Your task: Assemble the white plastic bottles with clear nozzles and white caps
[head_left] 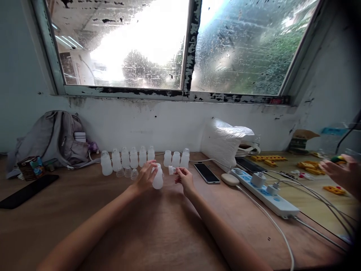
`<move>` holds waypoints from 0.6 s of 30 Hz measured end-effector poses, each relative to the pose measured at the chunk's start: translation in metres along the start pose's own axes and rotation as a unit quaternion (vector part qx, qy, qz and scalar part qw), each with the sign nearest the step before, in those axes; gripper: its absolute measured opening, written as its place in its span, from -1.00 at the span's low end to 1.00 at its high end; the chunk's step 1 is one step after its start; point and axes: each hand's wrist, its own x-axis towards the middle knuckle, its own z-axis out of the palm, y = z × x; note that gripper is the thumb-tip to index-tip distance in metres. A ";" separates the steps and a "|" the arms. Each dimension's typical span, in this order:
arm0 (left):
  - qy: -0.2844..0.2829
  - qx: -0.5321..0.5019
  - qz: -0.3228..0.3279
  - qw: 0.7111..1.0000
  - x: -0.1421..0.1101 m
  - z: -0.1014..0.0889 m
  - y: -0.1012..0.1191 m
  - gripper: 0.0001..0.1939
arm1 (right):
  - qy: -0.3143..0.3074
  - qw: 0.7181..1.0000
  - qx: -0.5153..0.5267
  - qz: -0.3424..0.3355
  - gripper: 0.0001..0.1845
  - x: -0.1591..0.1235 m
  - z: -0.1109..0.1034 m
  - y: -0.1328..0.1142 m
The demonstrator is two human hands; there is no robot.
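Observation:
A frosted white plastic bottle [158, 181] stands upright on the brown table, its top uncovered. My left hand [145, 176] grips it from the left, fingers around its upper part. Just to the right, my right hand [184, 178] pinches a small clear bottle top [171, 170], tipped on its side and apart from the bottle. Behind my left hand is a row of similar bottles [106, 163] with clear caps. A few clear domed caps [128, 172] lie in front of that row. Behind my right hand, a capped bottle [185, 158] stands beside two without domes [167, 158].
A phone [207, 173], a round beige pad [229, 179] and a power strip [267, 195] with cables lie to the right. Behind them stands a silvery bag [225, 141]. At left are a backpack [53, 139] and a black slab [28, 191]. Another person's hand [344, 171] is far right.

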 end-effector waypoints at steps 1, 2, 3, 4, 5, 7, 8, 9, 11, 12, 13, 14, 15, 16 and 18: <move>-0.010 -0.016 -0.007 1.000 -0.006 0.002 0.000 -0.83 | -0.006 1.000 0.005 0.002 -0.63 -0.001 0.001 -0.001; -0.016 -0.032 -0.011 0.999 -0.012 0.003 0.000 -0.84 | -0.013 1.000 0.008 0.004 -0.63 -0.003 0.002 -0.003; -0.019 -0.046 -0.015 0.999 -0.015 0.004 0.000 -0.84 | -0.020 1.000 0.010 0.004 -0.62 -0.004 0.003 -0.005; -0.021 -0.060 -0.016 0.998 -0.018 0.005 0.000 -0.84 | -0.027 1.000 0.012 0.004 -0.62 -0.006 0.004 -0.006; -0.022 -0.074 -0.014 0.997 -0.020 0.006 -0.001 -0.83 | -0.033 0.999 0.013 0.004 -0.61 -0.007 0.005 -0.008; -0.023 -0.105 -0.014 0.994 -0.023 0.009 -0.001 -0.81 | -0.041 0.999 0.017 0.005 -0.61 -0.010 0.008 -0.011; -0.021 -0.122 -0.021 0.992 -0.024 0.012 -0.002 -0.77 | -0.044 0.999 0.018 0.007 -0.61 -0.011 0.009 -0.012; -0.015 -0.142 -0.035 0.989 -0.025 0.015 -0.003 -0.69 | -0.047 0.999 0.020 0.010 -0.61 -0.012 0.009 -0.013; -0.005 -0.182 -0.083 0.980 -0.028 0.023 -0.006 -0.43 | -0.054 0.998 0.024 0.014 -0.62 -0.013 0.011 -0.015; -0.005 -0.202 -0.114 0.973 -0.030 0.027 -0.007 -0.33 | -0.058 0.998 0.026 0.014 -0.63 -0.014 0.011 -0.016; -0.012 -0.221 -0.146 0.964 -0.031 0.030 -0.009 -0.28 | -0.062 0.998 0.029 0.013 -0.64 -0.014 0.011 -0.017; -0.024 -0.236 -0.176 0.955 -0.033 0.032 -0.010 -0.29 | -0.065 0.997 0.031 0.012 -0.64 -0.014 0.012 -0.017; -0.036 -0.245 -0.199 0.948 -0.034 0.033 -0.011 -0.33 | -0.068 0.997 0.032 0.011 -0.64 -0.014 0.012 -0.018; -0.045 -0.246 -0.212 0.945 -0.035 0.033 -0.011 -0.39 | -0.069 0.997 0.032 0.009 -0.65 -0.015 0.012 -0.019; -0.050 -0.229 -0.210 0.949 -0.036 0.028 -0.009 -0.47 | -0.070 0.997 0.030 0.007 -0.65 -0.015 0.012 -0.020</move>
